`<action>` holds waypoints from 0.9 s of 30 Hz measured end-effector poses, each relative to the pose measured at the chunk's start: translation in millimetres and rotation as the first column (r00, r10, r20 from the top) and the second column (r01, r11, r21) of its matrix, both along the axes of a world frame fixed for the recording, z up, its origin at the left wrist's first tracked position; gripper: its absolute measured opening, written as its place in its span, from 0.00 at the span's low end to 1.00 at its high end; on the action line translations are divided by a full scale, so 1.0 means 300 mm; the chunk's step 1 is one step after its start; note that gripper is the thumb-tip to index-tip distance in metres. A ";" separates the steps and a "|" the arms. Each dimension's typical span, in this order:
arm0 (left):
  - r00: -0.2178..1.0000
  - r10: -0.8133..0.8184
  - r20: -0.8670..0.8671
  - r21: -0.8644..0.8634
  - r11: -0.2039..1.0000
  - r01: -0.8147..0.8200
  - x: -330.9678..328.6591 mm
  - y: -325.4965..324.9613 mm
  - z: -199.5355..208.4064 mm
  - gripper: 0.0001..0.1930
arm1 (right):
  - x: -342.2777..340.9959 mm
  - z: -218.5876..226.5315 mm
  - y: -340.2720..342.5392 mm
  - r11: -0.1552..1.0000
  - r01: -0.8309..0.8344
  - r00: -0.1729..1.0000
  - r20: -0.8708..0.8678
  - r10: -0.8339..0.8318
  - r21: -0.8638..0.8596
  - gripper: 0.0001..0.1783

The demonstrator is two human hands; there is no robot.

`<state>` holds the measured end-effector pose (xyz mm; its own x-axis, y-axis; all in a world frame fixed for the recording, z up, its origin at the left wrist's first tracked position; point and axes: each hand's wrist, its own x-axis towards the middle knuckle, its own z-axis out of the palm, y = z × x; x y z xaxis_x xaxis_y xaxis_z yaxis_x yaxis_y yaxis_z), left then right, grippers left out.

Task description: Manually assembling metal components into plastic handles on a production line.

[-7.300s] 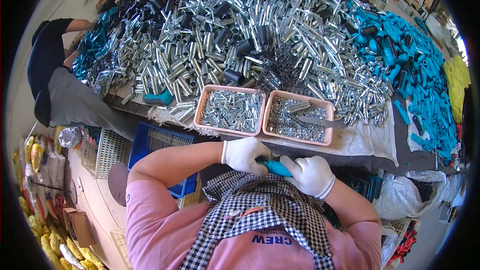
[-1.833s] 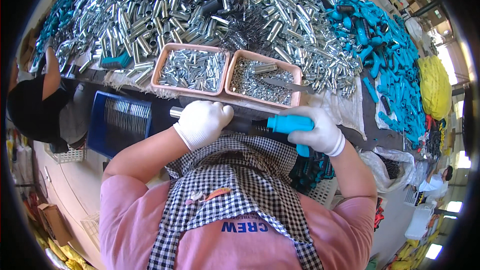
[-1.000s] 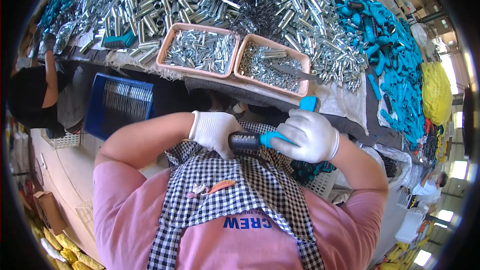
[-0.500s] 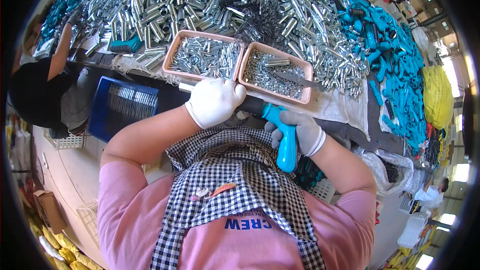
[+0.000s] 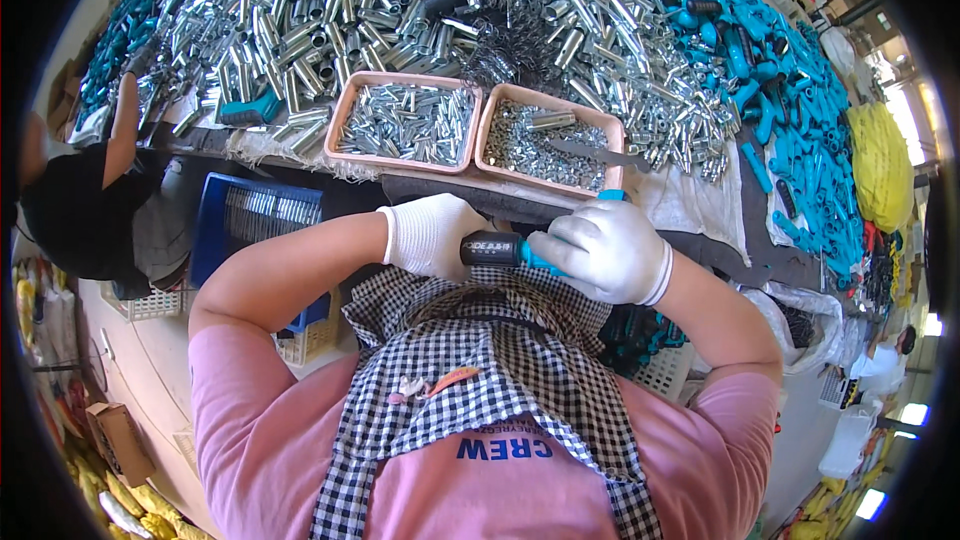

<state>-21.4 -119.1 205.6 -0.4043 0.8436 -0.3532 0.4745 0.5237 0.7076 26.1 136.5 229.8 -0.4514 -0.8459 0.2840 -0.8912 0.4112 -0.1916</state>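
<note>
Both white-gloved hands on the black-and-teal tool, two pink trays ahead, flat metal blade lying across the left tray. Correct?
Wrong tray: the head view shows the flat grey metal blade lying across the right-hand pink rectangular tray. The rest stands.

Surface (image 5: 762, 228) piled: silver metal tubes (image 5: 300, 45) across the middle, dark wiry tangle (image 5: 512, 52) among them, teal parts (image 5: 805, 140) heaped right. Front edge: left tray (image 5: 398, 162), right tray (image 5: 540, 180), both pink, side by side; white cloth (image 5: 695, 210) right of those.
</note>
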 end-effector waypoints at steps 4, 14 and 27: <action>0.926 0.093 -0.366 0.011 0.995 -0.095 0.011 0.009 -0.032 0.15 | -0.003 0.002 0.003 0.994 0.106 0.986 0.132 -0.104 -0.008 0.22; 0.104 0.060 -0.993 0.083 0.968 0.236 -0.152 -0.055 0.065 0.11 | 0.044 -0.166 -0.085 0.486 0.874 -0.447 0.424 0.788 0.017 0.27; 0.622 0.390 -0.679 0.466 0.884 -0.045 -0.098 -0.040 -0.071 0.19 | 0.120 -0.156 -0.054 0.523 0.751 0.298 0.914 0.276 -0.403 0.28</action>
<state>-50.8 -131.0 184.2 -0.5655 0.6797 0.4672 0.8248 0.4638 0.3234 62.0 120.2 183.0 -0.9372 -0.3380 -0.0861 0.1558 -0.1851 -0.9703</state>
